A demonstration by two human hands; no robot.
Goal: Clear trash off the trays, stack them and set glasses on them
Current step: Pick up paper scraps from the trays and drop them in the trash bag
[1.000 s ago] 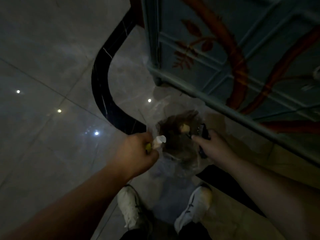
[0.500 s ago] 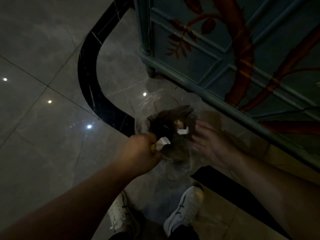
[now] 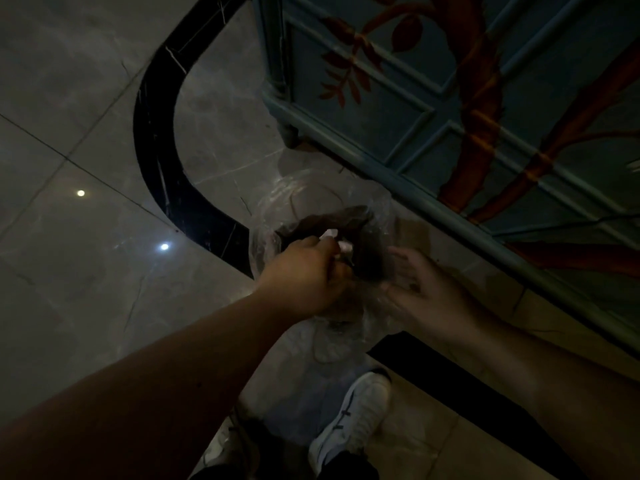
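- Floor (image 3: 86, 98): pale glossy tiles fill the 9 o'clock half of the view, with two light spots reflected in them; a curved black inlay (image 3: 156, 140) sweeps from 12 o'clock down toward the centre.
- Cabinet (image 3: 450, 98): blue panelled, painted with red-orange branches, filling the 1 to 3 o'clock area; one round foot stands on the floor just above the bag.
- Bag (image 3: 332, 202): clear plastic, at centre, open at the top, standing just beside the cabinet's lower rail. Dark trash (image 3: 346, 220) lies inside with a few pale scraps; what the scraps are cannot be told in this dim light.
- Left hand (image 3: 304, 271): curled over the bag's mouth at its 8 o'clock rim, fingers pressed together on a small white scrap (image 3: 330, 233) at the fingertips, over the dark trash.
- Right hand (image 3: 426, 292): at the bag's 4 o'clock side, palm up, fingers spread and holding nothing, touching or nearly touching the plastic; which, I cannot tell.
- Shoe (image 3: 353, 420): white, at 6 o'clock, below the bag; a second one beside it is barely visible.
- Against half a second ago: the left hand has reached further over the bag's mouth, carrying its scrap above the trash; the right hand has turned palm up and stays empty. A second ago it held a dark object at the bag's rim.
- No trays or glasses are in view.
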